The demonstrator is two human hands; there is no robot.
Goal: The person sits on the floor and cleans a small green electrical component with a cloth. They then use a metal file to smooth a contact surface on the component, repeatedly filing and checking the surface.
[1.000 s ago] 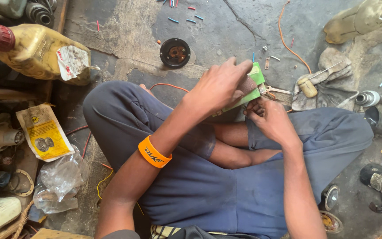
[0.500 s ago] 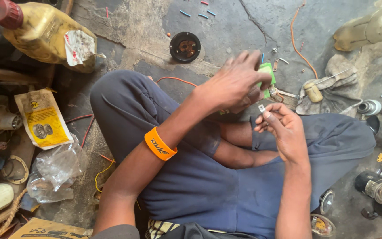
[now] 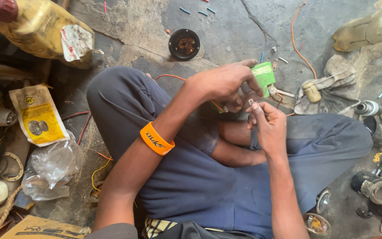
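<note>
Left hand (image 3: 224, 86) fingers closed round green block (image 3: 264, 76) above lap. Right hand (image 3: 266, 126) fingers pinch tiny metal piece (image 3: 251, 102) beside it. Fitting stage, likely; next needs precise alignment.

Green part (image 3: 264, 75), orange wristband (image 3: 156, 138), yellow packet (image 3: 38, 115)

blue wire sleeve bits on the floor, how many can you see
4: three short blue sleeve bits lie together on the concrete at the top, and; a fourth lies by the green part held in the left hand. Clutter may hide more.
</note>
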